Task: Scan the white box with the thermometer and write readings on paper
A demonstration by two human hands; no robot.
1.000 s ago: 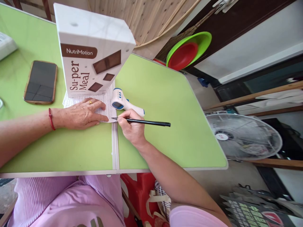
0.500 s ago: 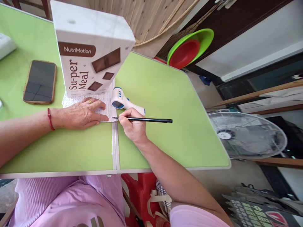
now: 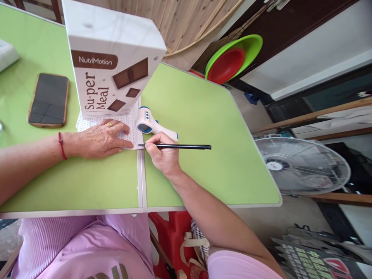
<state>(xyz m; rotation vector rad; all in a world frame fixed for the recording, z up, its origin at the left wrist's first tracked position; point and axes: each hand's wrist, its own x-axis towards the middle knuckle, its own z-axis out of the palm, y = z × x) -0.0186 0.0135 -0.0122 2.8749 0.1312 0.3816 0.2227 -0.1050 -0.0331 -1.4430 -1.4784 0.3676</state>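
Note:
My right hand (image 3: 165, 154) pinches a black pen (image 3: 188, 147), its tip touching the lower right corner of a written paper sheet (image 3: 132, 130). Flat on that sheet lies my left hand (image 3: 101, 138), fingers stretched out and holding nothing, with a ring and a red wrist cord. Behind it a white NutriMotion box (image 3: 116, 42) stands upright on the paper and hides its upper part. Just above my right hand rests a white and blue infrared thermometer (image 3: 157, 127).
On the green folding table (image 3: 203, 116) a phone (image 3: 49, 100) lies left of the box. A white object (image 3: 7, 55) sits at the left edge. Beyond the table are a fan (image 3: 302, 166), green and red basins (image 3: 226, 65) and a red stool (image 3: 176, 228).
Both hands and the pen hold almost the same place. The view has shifted very slightly; nothing was taken up or let go.

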